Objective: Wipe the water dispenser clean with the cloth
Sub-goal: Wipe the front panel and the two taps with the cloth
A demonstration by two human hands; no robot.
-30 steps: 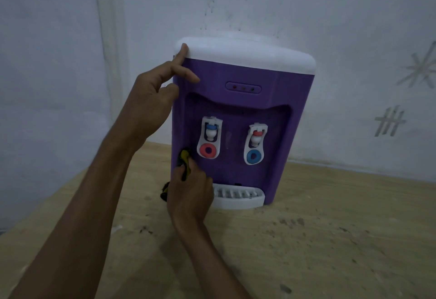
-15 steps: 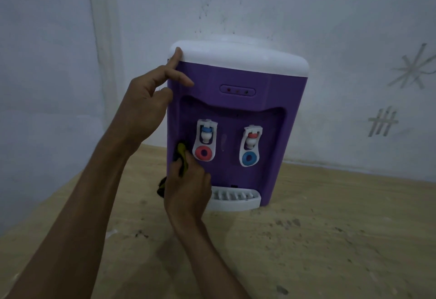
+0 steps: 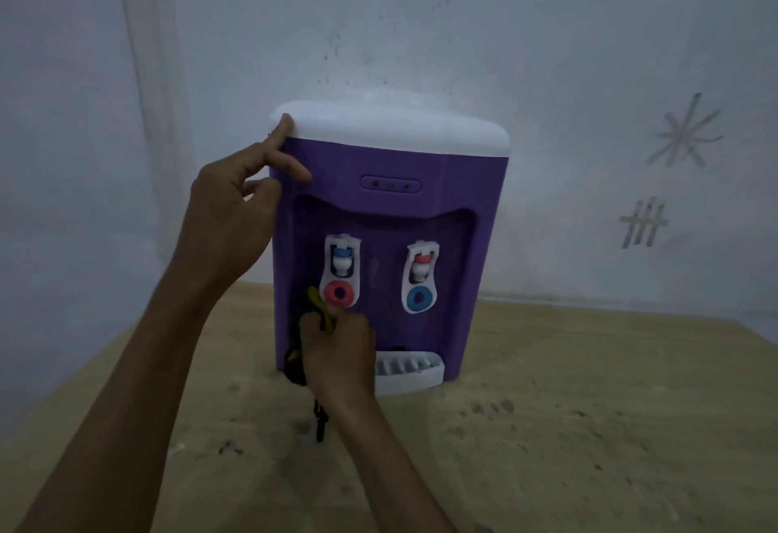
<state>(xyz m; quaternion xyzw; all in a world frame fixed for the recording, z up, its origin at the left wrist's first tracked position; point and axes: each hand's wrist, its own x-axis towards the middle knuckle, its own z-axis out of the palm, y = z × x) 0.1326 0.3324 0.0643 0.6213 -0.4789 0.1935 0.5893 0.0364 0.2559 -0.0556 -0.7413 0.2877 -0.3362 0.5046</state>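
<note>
While the purple water dispenser (image 3: 391, 246) stands upright on the wooden table (image 3: 589, 427) against the wall (image 3: 547, 48), my right hand (image 3: 339, 358) grips the yellow cloth (image 3: 319, 307), bunched against its lower front left, just beside the left tap (image 3: 342, 269). My left hand (image 3: 235, 212) braces the upper left corner, forefinger touching the white top (image 3: 391, 128), fingers loosely spread. The drip tray (image 3: 410, 370) sits just right of my right hand.

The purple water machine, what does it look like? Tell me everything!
The water dispenser stands upright on the wooden table by the wall. It looks plastic: purple body, white top, two white taps, white drip tray. The left hand touches its upper corner; the right hand presses a yellow cloth against its lower front.
</note>
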